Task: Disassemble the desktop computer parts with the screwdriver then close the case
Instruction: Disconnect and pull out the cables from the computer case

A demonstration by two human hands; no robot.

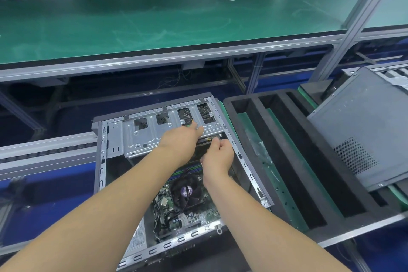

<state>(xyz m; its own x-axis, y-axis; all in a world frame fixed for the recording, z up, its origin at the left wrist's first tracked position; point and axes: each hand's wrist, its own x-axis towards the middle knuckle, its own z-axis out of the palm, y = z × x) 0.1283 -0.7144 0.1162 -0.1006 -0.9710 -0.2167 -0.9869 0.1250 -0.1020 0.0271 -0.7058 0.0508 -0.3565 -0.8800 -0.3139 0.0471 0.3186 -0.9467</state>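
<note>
An open desktop case [101,161] lies on its side in front of me. Its silver drive cage [141,132] spans the far end. The motherboard [198,216] with a black CPU fan [187,190] shows at the near end. My left hand [181,141] reaches over the cage, with its fingers lying straight on the cage's right part. My right hand [217,157] is just right of it, fingers curled, pinching a small dark part [208,139] at the cage's lower edge. I see no screwdriver.
A black foam tray [287,161] with long slots sits right of the case. The grey side panel [362,130] leans at the far right. A green workbench [154,24] runs across behind. Roller rails [44,150] extend left.
</note>
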